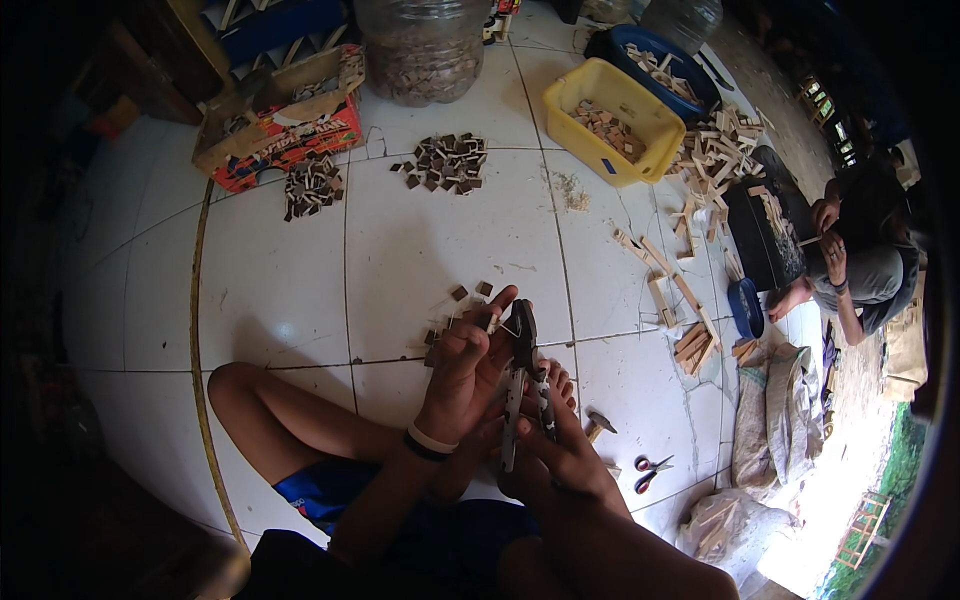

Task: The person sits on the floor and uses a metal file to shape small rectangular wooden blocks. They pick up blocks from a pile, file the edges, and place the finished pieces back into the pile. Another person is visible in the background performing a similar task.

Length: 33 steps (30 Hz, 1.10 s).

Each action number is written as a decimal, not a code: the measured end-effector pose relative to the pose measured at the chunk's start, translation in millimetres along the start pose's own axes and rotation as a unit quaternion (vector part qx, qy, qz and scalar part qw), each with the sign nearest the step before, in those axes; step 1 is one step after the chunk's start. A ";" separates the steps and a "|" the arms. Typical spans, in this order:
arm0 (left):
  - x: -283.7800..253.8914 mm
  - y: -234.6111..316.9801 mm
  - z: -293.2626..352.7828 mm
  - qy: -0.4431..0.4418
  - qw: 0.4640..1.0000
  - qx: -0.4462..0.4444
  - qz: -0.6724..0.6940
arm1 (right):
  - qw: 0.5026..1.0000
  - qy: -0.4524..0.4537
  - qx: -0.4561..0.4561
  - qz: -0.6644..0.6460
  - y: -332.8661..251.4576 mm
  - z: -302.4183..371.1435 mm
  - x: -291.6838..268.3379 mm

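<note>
My right hand (565, 455) is wrapped round the handles of a pair of pliers (523, 340), whose dark jaws point away from me. My left hand (465, 370), with a band at its wrist, pinches a small pale wooden piece (493, 323) beside the jaws. A thin light strand runs from this piece toward the pliers; whether the jaws grip it is too small to tell. Several small brown square pieces (460, 293) lie on the tiles just beyond my left hand. Near my right hand are a hammer (600, 424) and red-handled scissors (652, 473).
Two piles of small squares (447, 163) lie farther off, near a red cardboard box (280, 140) and a large clear plastic container (420, 50). At right are a yellow tub (610, 125), wooden sticks (715, 150), sacks (795, 420) and a seated person (865, 260) handling a stick.
</note>
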<state>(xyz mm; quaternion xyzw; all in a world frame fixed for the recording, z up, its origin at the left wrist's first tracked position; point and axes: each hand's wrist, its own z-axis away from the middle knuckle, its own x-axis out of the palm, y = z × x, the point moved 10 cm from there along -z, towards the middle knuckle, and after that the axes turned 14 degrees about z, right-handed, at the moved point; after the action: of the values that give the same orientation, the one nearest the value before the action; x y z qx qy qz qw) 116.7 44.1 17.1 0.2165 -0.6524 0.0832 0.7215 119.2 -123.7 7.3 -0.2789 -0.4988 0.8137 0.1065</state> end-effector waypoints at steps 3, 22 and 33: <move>0.0 0.3 -0.3 0.002 1.000 0.003 0.016 | 1.000 0.001 0.004 -0.005 0.7 -0.1 0.3; -19.8 -1.8 1.5 0.018 0.999 -0.012 -0.033 | 0.992 0.064 0.004 0.111 14.4 -20.8 5.9; -19.5 1.3 -19.2 -0.002 0.998 0.009 -0.061 | 0.953 0.240 0.086 0.164 30.0 -22.9 -40.5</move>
<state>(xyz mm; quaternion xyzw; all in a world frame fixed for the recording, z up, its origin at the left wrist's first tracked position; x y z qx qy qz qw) 130.9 56.6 -2.8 0.2625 -0.6385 0.0451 0.7221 168.4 -139.1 -12.6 -0.5338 -0.3338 0.7688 0.1121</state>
